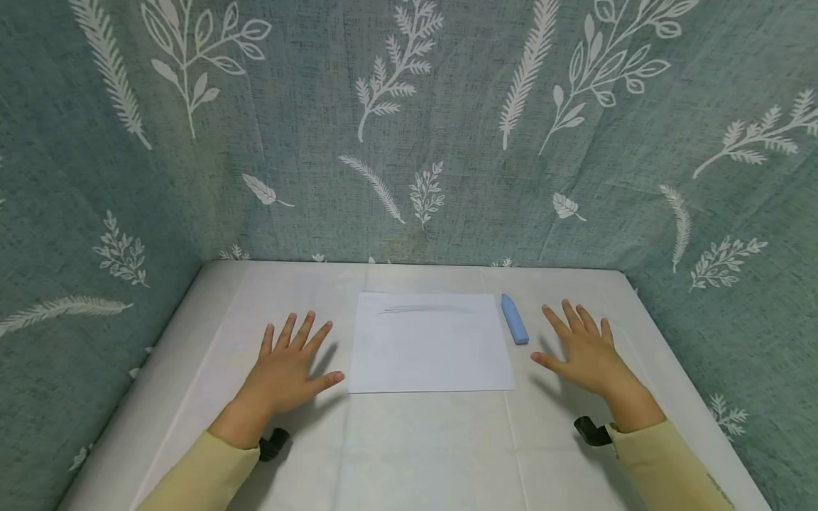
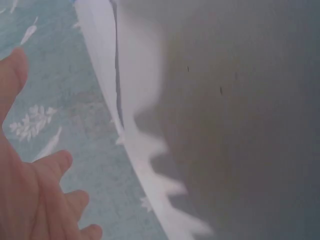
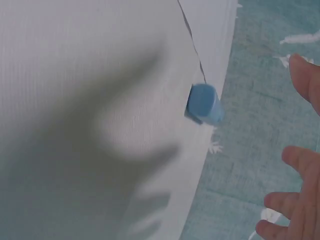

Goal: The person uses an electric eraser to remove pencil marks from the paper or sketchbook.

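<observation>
A white sheet of paper [image 1: 431, 348] lies flat on the table, with a few faint grey lines near its top edge. Just right of the sheet is a light blue stick-shaped object [image 1: 514, 319], tapered at its far end; its exact kind is unclear. In the right wrist view the blunt near end of this blue object [image 3: 204, 104] shows. My left hand [image 1: 284, 372] hovers left of the paper, fingers spread, holding nothing. To the right of the blue object, my right hand [image 1: 588, 355] is also spread, apart from it and holding nothing.
A white cloth [image 1: 428, 454] covers the table. Green fabric with white leaf prints [image 1: 409, 142] hangs behind the table and along both sides. Dark wrist devices [image 1: 273, 445] sit by the cuffs of the pale yellow sleeves [image 1: 204, 472].
</observation>
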A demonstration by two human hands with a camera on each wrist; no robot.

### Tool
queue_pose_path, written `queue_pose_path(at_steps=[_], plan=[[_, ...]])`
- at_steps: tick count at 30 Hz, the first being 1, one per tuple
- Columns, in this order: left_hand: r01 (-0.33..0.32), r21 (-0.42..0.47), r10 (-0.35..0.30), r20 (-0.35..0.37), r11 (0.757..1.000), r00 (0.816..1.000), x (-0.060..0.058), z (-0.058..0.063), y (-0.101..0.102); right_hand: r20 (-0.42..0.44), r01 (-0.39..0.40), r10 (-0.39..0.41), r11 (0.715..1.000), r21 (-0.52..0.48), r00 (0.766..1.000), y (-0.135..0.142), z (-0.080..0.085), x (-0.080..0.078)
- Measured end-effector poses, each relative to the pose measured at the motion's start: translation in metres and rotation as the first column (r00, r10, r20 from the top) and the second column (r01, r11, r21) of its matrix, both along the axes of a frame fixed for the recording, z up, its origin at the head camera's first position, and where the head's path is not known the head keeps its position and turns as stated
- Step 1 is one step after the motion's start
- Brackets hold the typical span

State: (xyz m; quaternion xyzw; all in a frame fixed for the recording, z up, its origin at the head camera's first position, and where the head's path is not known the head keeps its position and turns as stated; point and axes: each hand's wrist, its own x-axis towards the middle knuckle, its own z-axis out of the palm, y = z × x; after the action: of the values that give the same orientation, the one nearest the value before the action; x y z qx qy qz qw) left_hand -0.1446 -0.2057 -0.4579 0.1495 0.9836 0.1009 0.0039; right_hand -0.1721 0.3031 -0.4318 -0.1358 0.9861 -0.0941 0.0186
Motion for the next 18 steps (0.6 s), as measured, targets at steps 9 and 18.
queue_pose_path(at_steps=[9, 18], plan=[[0.050, -0.004, -0.050, 0.002, 0.999, 0.999, 0.000, -0.005, 0.012, -0.031, -0.096, 0.095, 0.995, -0.017, 0.995, -0.015, -0.012, 0.002], [0.075, -0.004, -0.075, 0.035, 0.997, 0.997, -0.006, -0.003, 0.026, 0.001, -0.137, 0.137, 0.988, -0.077, 0.991, -0.023, -0.018, 0.000]])
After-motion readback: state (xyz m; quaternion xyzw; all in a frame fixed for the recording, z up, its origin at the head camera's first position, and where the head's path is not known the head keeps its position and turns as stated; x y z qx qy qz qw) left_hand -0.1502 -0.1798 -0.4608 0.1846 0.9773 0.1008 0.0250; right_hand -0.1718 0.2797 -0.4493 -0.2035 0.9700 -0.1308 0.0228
